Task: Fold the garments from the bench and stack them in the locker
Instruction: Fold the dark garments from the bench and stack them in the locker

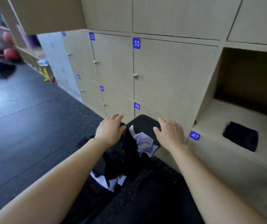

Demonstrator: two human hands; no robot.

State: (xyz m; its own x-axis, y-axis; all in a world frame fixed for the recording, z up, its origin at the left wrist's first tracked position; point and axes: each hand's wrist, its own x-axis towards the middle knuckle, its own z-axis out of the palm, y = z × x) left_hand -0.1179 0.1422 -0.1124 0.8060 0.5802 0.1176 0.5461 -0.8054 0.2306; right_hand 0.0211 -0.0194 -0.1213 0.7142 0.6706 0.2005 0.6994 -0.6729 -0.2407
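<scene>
The unfolded garments lay in a heap on the black padded worktop (145,121): a black garment (129,147) draped along its middle, with a crumpled pale lilac garment (143,142) just beside it on the right, and more black and pale cloth trailing toward the near end; the left hand (109,130) rested palm down at the far left edge of the heap, its fingers (115,118) stretched forward, close together and relaxed, the thumb touching the black cloth; the right hand (170,132) hovered or rested palm down over the worktop's far right corner, fingers (168,122) straight and slightly apart, holding nothing, the thumb against the padding; to the right stood the open locker (209,97), and on its floor, near the front, lay one folded black garment (241,138); below its front edge was the blue label 47 (194,135); closed pale wooden doors marked 33 (136,43) and 48 (136,105) stood behind the worktop; a dark floor (24,120) stretched away on the left.
</scene>
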